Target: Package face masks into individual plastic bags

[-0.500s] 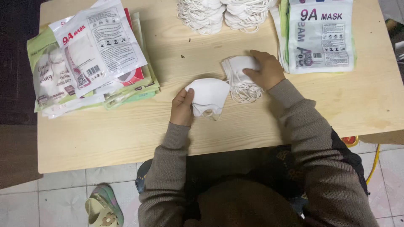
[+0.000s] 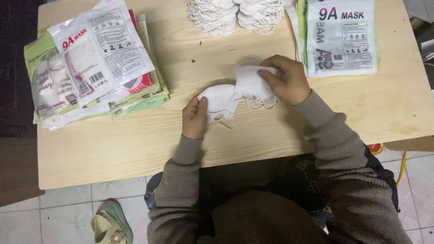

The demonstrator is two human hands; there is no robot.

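Both hands, left (image 2: pixel 194 118) and right (image 2: pixel 288 81), grip white masks (image 2: pixel 235 92) mid-table (image 2: pixel 135 149), bare wood toward the near edge.

a pale wooden table (image 2: pixel 135 149) carries a fanned stack of printed plastic packets (image 2: pixel 95 63) at its left, another packet pile (image 2: pixel 341 36) at the far right, and heaps of white masks with loops (image 2: pixel 239 16) along the far edge. a sandal (image 2: pixel 110 223) lies on the tiled floor (image 2: pixel 54 217).

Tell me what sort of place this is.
Probably a small home packing spot, not a factory: a plain wooden table on tiled floor, heaped loose white masks, and piles of printed mask pouches at both sides.
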